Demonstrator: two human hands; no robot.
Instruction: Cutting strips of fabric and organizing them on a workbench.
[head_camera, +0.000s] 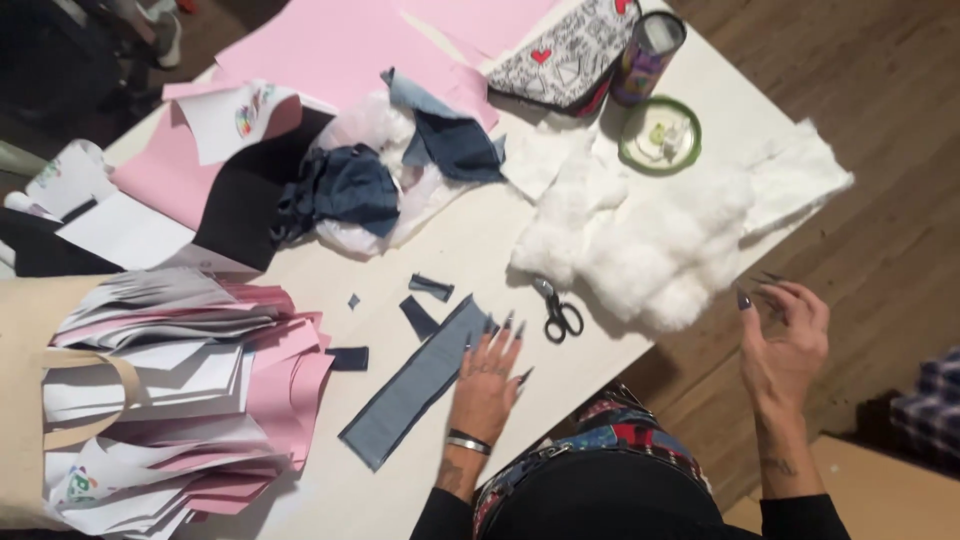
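Left hand (487, 385) flat, grip open on denim strip (417, 384), right hand (785, 345) off-table, grip open, empty, forearms cut off

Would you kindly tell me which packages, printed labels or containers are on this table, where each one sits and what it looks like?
Canister: far edge of the table, upright cylinder, purple wrap with many colours, pale top.
Round lid: flat beside the canister, green rim, pale middle.
Pouch: left of the canister, white with black doodles and red hearts.
Printed sheet: far left on pink paper, white with a small many-coloured mark.
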